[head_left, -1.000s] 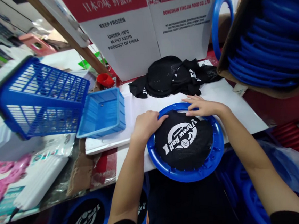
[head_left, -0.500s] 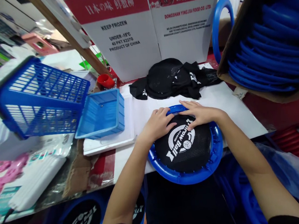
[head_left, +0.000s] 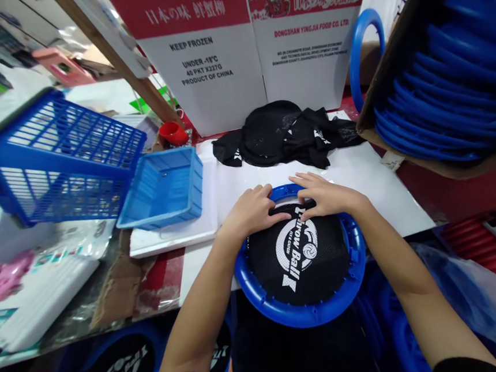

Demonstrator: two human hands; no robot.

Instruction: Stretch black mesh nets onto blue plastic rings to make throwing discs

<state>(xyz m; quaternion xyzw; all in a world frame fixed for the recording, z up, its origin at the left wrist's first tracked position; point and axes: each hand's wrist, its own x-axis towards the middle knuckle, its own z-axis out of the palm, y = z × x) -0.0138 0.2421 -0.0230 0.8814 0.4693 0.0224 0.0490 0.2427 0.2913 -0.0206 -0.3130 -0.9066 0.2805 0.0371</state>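
A round blue plastic ring (head_left: 302,311) lies on the white board's front edge, overhanging toward me. Black mesh netting (head_left: 300,262) with a white "Throw Ball" logo is stretched inside it. My left hand (head_left: 250,212) and my right hand (head_left: 322,194) sit close together at the ring's far side, fingers curled and pressing the mesh's edge against the rim. A loose pile of more black mesh pieces (head_left: 284,132) lies on the board just beyond my hands.
A big blue basket (head_left: 55,162) leans at the left over a smaller light-blue tray (head_left: 163,187). Printed cardboard boxes (head_left: 236,48) stand behind. A box of stacked blue rings (head_left: 444,93) is at the right. Finished discs (head_left: 116,371) lie below.
The ring has turned clockwise, so the logo now runs nearly vertical. Both hands have drawn together at its far rim.
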